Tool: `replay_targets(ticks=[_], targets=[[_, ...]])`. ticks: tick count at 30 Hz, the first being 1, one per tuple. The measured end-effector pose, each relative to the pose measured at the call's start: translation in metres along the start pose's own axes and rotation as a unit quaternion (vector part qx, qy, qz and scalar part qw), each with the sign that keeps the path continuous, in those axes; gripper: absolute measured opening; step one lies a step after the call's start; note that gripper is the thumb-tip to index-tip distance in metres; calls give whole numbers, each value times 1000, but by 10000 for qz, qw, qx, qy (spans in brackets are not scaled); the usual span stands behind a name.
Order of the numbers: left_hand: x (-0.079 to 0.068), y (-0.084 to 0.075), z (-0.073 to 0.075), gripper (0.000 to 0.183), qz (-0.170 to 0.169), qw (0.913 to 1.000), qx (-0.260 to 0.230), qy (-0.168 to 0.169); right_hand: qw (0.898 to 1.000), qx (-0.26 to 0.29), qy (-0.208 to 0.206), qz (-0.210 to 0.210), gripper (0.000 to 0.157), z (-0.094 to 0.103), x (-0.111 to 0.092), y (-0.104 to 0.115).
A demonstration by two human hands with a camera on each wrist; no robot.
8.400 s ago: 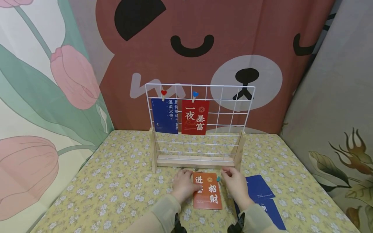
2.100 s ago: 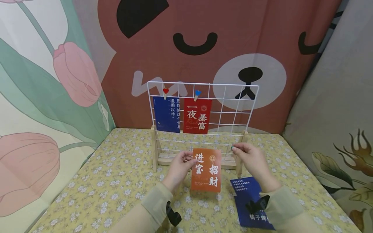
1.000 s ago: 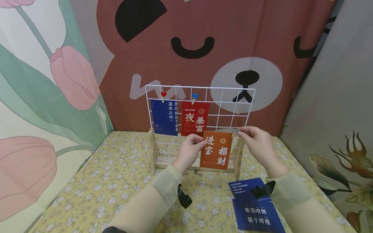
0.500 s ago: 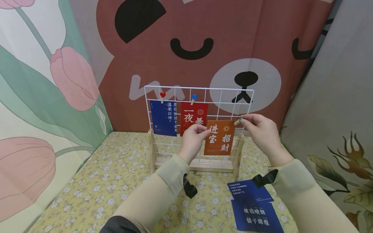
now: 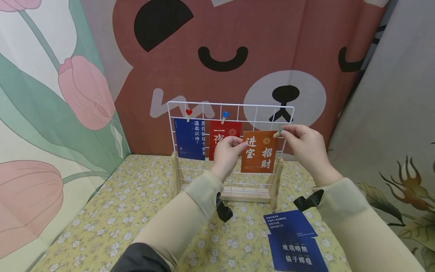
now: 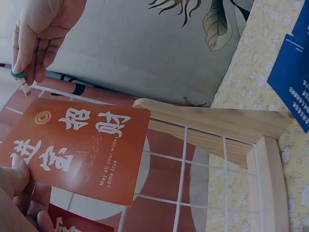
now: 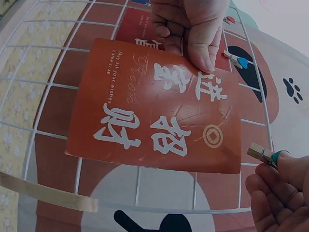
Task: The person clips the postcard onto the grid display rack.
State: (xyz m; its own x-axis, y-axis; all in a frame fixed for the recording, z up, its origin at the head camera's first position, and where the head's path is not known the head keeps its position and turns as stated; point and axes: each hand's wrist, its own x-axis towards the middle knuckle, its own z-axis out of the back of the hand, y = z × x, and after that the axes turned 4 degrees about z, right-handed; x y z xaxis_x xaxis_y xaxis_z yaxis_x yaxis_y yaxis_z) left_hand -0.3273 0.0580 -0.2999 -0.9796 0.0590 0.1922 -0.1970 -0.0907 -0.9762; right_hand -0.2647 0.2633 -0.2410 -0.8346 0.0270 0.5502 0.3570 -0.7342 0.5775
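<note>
My left hand (image 5: pixel 225 156) pinches the left edge of an orange card (image 5: pixel 259 153) with white characters, held upright before the right part of a white wire grid rack (image 5: pixel 255 104). Between thumb and finger, my right hand (image 5: pixel 309 153) pinches a small wooden clothespin (image 7: pixel 261 152) with a teal piece on its end. In the right wrist view the clothespin is apart from the card's top edge. On the grid hang a blue card (image 5: pixel 187 141), under a red heart clothespin (image 5: pixel 188 112), and a red card (image 5: pixel 217 128), under a blue heart clothespin (image 5: pixel 225 115); my left hand partly hides the red one.
Two blue cards overlap on the flowered tablecloth, an upper one (image 5: pixel 290 223) and a lower one (image 5: pixel 297 254), right of the rack's wooden base (image 5: pixel 244 194). A printed bear backdrop (image 5: pixel 153 75) stands behind the rack.
The orange card was lifted from the table and carried up and rightward to the grid. My right hand rose with the clothespin to near the card's top right corner.
</note>
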Motion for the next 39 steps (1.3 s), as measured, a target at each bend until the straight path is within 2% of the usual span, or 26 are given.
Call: replay_targets(ticks=[4,11,22,31,39], targets=[[3,-7,0,10,-44,10000,67,-19,10000,37,-39,5,47,3,4,0],[8,-14,-3,8,-185,9992,344,-6,9992,-189,-177,290,43,4,13,1],[10,-21,-8,11,75,9997,196,-82,9984,-366,-152,405,38,3,30,11],[12,-24,-15,12,126,9988,291,-363,9970,-491,-118,594,33,-3,44,15],[10,-26,-21,12,3,9975,385,-588,9931,-824,-41,839,29,-6,52,17]])
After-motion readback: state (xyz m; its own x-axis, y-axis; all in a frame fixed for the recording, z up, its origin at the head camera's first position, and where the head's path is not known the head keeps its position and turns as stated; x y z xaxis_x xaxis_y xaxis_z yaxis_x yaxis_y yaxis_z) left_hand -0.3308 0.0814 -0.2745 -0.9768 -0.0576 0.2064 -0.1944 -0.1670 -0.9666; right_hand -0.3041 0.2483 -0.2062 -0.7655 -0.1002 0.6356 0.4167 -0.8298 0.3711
